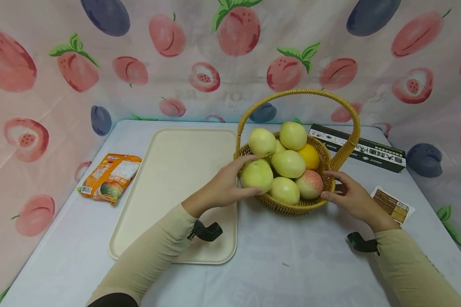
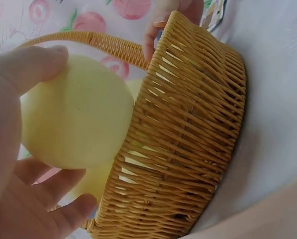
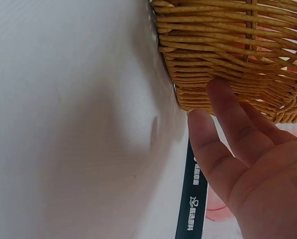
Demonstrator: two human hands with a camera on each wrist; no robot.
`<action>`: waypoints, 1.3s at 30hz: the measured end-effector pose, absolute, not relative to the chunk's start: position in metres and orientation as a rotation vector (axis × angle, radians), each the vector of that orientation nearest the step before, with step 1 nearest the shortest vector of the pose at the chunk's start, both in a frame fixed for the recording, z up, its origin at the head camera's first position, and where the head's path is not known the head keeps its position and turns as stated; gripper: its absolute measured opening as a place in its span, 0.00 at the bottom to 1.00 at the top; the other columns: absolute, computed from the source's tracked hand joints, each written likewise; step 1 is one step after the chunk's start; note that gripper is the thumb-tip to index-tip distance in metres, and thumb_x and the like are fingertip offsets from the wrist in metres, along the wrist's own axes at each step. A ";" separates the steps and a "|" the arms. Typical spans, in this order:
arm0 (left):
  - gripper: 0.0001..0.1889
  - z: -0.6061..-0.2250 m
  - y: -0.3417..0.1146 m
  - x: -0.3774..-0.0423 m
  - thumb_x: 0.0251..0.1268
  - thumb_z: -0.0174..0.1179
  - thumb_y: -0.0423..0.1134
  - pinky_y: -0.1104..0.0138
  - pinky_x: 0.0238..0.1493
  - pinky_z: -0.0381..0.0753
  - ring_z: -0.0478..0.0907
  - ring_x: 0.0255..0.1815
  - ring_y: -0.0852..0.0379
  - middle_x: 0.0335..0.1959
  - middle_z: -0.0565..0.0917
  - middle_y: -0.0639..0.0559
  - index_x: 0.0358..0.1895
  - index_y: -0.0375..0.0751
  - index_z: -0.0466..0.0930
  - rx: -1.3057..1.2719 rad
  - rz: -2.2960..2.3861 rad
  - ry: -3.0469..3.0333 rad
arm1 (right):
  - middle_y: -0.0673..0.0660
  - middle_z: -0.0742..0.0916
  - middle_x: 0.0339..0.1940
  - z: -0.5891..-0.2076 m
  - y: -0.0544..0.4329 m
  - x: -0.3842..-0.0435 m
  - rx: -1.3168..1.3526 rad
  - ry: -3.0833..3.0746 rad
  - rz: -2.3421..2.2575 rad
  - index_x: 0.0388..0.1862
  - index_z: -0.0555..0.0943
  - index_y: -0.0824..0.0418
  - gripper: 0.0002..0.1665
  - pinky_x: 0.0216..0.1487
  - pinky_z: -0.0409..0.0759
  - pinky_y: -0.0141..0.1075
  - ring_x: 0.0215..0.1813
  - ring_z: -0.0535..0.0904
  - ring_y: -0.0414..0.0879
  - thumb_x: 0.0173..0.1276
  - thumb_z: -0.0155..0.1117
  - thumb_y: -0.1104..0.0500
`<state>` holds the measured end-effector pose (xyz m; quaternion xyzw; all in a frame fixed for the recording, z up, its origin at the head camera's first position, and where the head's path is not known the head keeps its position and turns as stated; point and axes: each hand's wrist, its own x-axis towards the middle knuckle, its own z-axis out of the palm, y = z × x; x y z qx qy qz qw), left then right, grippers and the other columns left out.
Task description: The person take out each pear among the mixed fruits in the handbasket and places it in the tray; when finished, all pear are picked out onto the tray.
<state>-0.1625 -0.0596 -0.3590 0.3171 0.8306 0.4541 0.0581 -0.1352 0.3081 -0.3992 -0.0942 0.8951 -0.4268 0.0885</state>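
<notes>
A yellow wicker basket [image 1: 292,209] with a tall arched handle holds several pale green apples [image 1: 288,164], an orange [image 1: 309,157] and a pink-blushed peach [image 1: 310,184]. My left hand [image 1: 224,183] grips a large pale green apple [image 1: 256,175] at the basket's left front, thumb on one side and fingers on the other. That apple [image 2: 78,112] sits right at the rim in the left wrist view. On the basket's right side, my right hand [image 1: 355,198] holds the rim, with several fingers [image 3: 233,119] against the outer wicker wall.
A cream tray [image 1: 192,162] lies left of the basket, partly under my left forearm. Further left is an orange snack packet [image 1: 110,177]. Behind the basket on the right lies a long black box [image 1: 369,149]. A brown-and-white card [image 1: 392,205] lies beyond my right wrist.
</notes>
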 end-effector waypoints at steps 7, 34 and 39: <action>0.42 -0.358 -0.069 -0.160 0.60 0.72 0.44 0.53 0.63 0.73 0.70 0.65 0.51 0.70 0.70 0.46 0.76 0.42 0.61 0.947 1.339 2.510 | 0.72 0.64 0.74 -0.399 0.308 -0.135 -0.282 2.667 -1.270 0.77 0.60 0.66 0.39 0.54 0.77 0.59 0.60 0.75 0.70 0.74 0.64 0.56; 0.41 -0.376 -0.153 -0.180 0.56 0.75 0.40 0.46 0.56 0.77 0.77 0.57 0.41 0.67 0.73 0.42 0.72 0.39 0.65 0.657 1.292 2.679 | 0.70 0.65 0.74 -0.397 0.309 -0.135 -0.287 2.666 -1.278 0.76 0.61 0.66 0.38 0.55 0.77 0.52 0.60 0.74 0.68 0.74 0.64 0.55; 0.42 -0.379 -0.171 -0.189 0.56 0.75 0.40 0.45 0.58 0.75 0.76 0.58 0.38 0.68 0.71 0.40 0.73 0.39 0.63 0.573 1.260 2.706 | 0.70 0.64 0.74 -0.396 0.308 -0.135 -0.282 2.645 -1.289 0.77 0.60 0.66 0.39 0.56 0.76 0.55 0.61 0.74 0.68 0.74 0.64 0.55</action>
